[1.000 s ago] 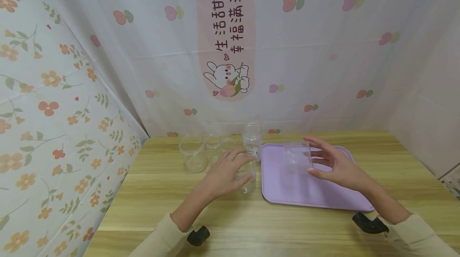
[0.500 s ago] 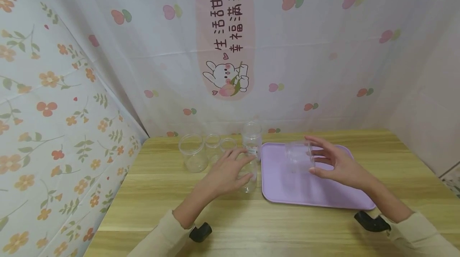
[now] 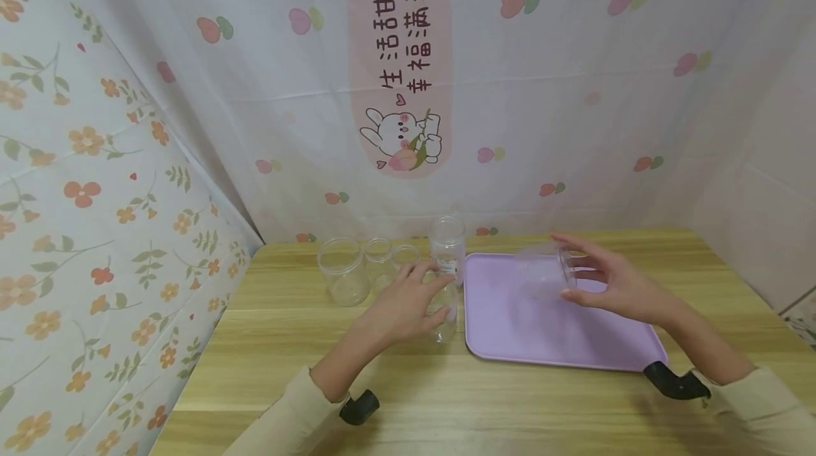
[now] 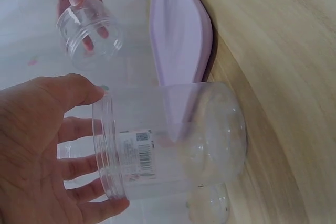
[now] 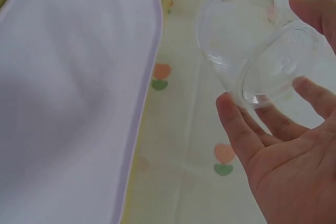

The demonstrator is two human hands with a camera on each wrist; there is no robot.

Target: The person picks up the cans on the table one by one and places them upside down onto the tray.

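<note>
My left hand (image 3: 408,304) curls around the threaded rim of a clear plastic jar (image 4: 173,108), which stands upright on the table just left of the tray. Thumb and fingers lie on opposite sides of its mouth in the left wrist view. Over the lilac tray (image 3: 510,332), my right hand (image 3: 612,289) grips a shorter clear jar (image 3: 542,273) by one end. That jar is tipped on its side, raised off the tray. Its see-through wall makes the outline faint in the head view.
Several other clear jars stand behind and left of my left hand: a wide one (image 3: 346,279), a narrow one (image 3: 379,265), and a tall one (image 3: 448,243) with a label near the tray's corner. A printed curtain (image 3: 574,123) hangs behind the wooden table (image 3: 433,399).
My right hand has moved a little to the right with its jar, turning the jar further. The left hand and its jar have shifted very slightly right.
</note>
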